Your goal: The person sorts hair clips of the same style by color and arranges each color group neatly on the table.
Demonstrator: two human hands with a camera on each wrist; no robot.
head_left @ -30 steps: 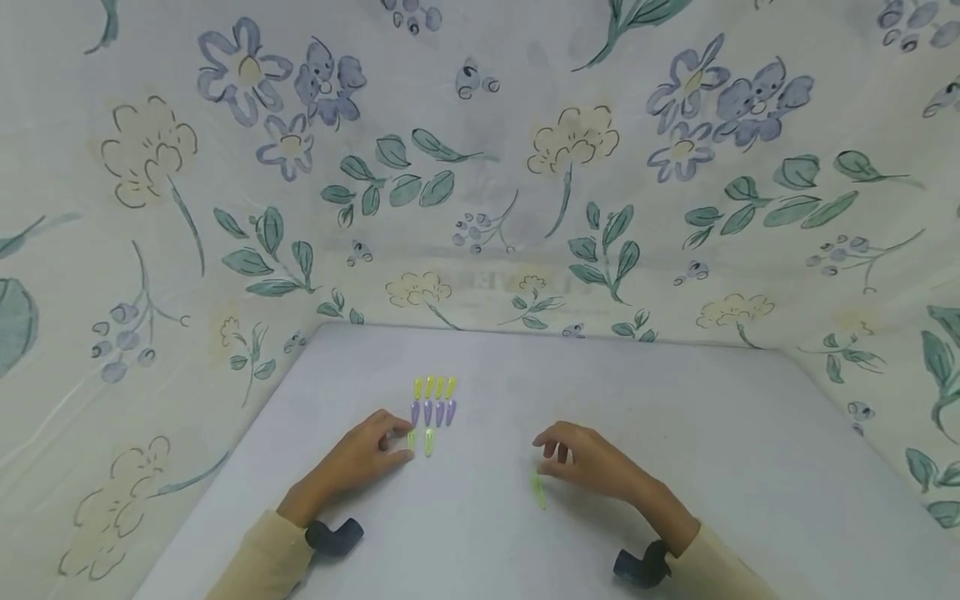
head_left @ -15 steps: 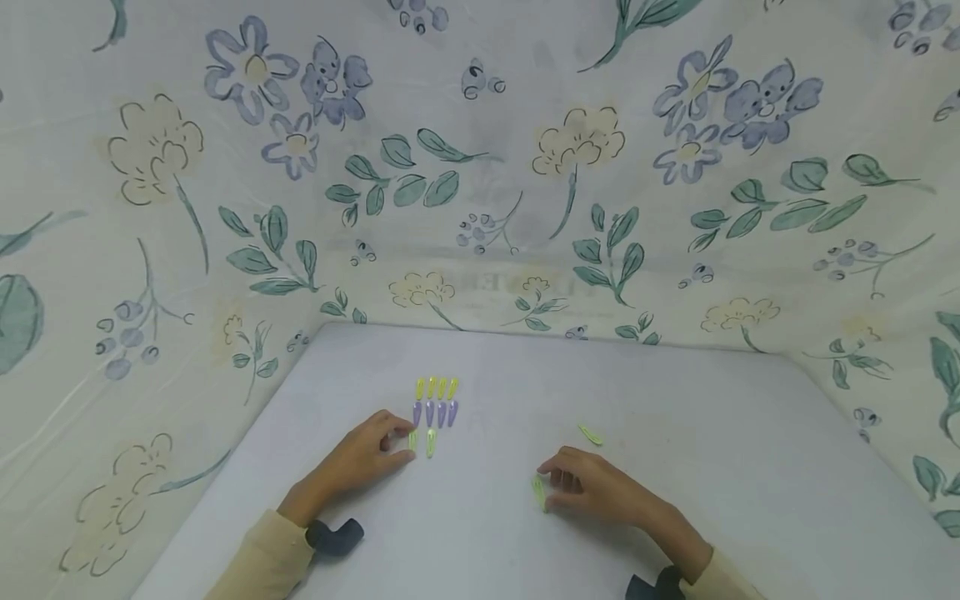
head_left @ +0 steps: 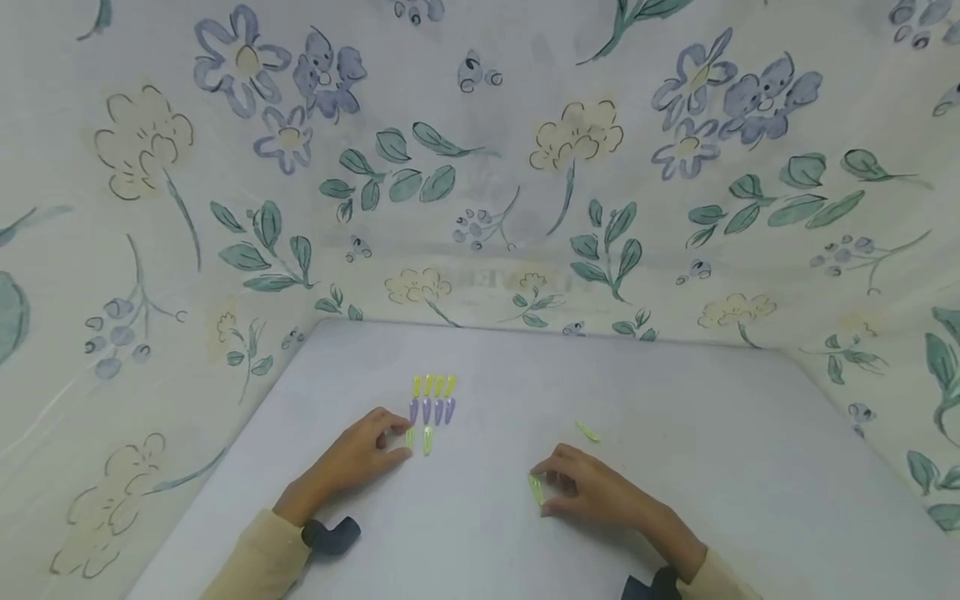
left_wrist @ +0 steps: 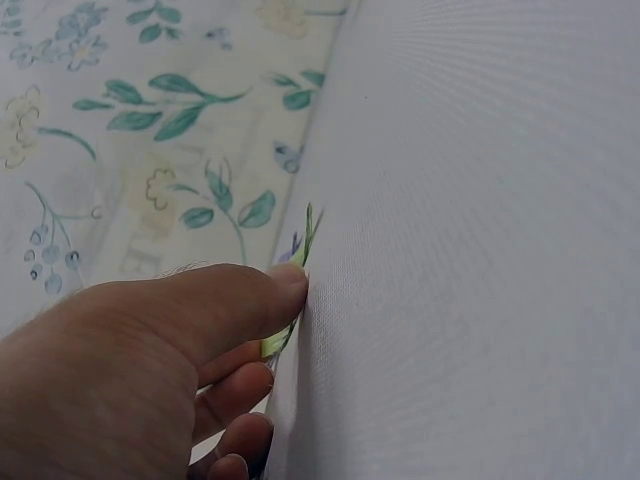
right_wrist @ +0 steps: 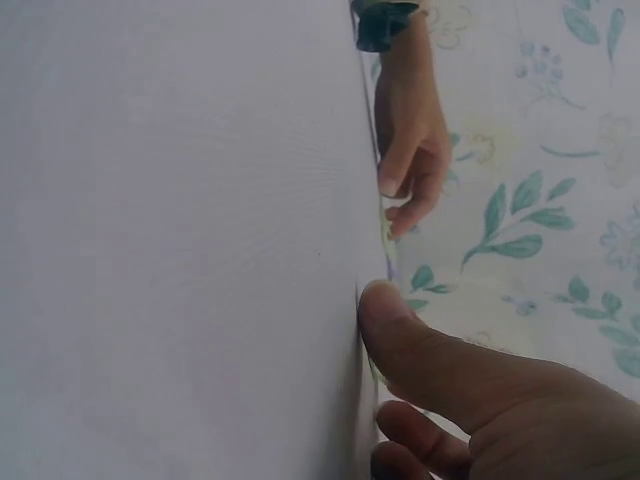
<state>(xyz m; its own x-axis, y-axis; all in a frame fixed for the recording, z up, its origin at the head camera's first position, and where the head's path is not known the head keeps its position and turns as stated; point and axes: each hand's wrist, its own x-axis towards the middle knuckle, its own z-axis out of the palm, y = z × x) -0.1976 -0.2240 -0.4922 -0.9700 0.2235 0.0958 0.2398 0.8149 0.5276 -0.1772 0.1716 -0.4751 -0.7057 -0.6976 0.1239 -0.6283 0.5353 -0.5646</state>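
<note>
On the white table lie small snap hair clips in rows: several yellow clips (head_left: 428, 384) at the back, several purple clips (head_left: 427, 411) before them. In front are two light green clips. My left hand (head_left: 375, 446) has its index finger and thumb at the two ends of the leftmost green clip (head_left: 410, 438); the other green clip (head_left: 427, 441) lies just right of it. To the right, my right hand (head_left: 588, 483) pinches a light green clip (head_left: 536, 490) end to end, between thumb and fingertips. In the right wrist view its thumb (right_wrist: 385, 305) hides most of that clip.
Another light green clip (head_left: 588, 431) lies on the table (head_left: 712, 433) behind my right hand. A floral-printed sheet (head_left: 495, 167) rises behind and at both sides of the table. Dark bands with cameras (head_left: 332, 536) sit on the wrists.
My right hand has moved toward me and its thumb and fingertips have come around the green clip. A green clip behind the hand is now uncovered. The left hand stays in place.
</note>
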